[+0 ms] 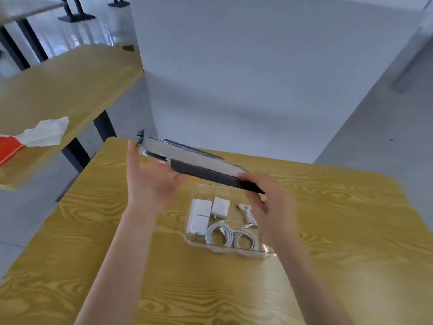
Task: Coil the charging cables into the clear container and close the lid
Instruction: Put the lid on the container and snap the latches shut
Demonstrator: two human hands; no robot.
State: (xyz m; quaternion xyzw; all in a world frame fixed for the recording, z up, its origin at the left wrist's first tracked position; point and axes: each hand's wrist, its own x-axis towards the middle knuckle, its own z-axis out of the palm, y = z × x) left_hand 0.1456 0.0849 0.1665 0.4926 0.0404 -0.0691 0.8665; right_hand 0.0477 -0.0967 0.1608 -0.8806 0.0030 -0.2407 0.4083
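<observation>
Both hands hold the lid [199,166] by its ends, tilted above the box's [267,250] far edge: left hand [150,181] cupping underneath, right hand [269,200] pinching the near-right corner. Coiled cables [220,234] already lie inside. Lid looks light, stiff and slick; end grips suit it.
</observation>
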